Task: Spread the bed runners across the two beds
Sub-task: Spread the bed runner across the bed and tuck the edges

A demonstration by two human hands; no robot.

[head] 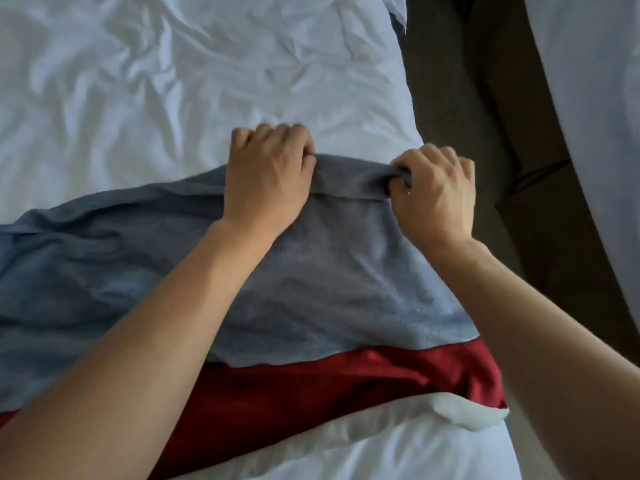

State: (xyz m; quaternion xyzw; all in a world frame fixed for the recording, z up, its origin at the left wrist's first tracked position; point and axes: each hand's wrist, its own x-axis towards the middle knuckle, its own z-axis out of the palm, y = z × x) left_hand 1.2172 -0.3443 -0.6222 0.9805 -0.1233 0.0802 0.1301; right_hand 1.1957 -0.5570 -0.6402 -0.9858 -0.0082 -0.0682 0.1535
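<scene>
The bed [138,81] fills the left and centre, covered by a wrinkled white sheet. A grey runner [311,271] lies across the bed from the left edge of view to the bed's right edge, creased on its left part. A red runner [311,386] lies just near of it, partly under the grey runner's near edge, running on a slant from near left to the right edge of the bed.

The left hand [268,178] rests on the grey runner's far edge at centre, fingers curled over the folded hem and gripping it. The right hand [436,192] is just right of it, near the bed's right edge, pinching a bunched part of the same far edge between thumb and curled fingers. The hem is drawn taut between the two hands.

Right of the bed is a dark floor gap [485,133]. A second bed [595,98], also white, occupies the far right edge.
</scene>
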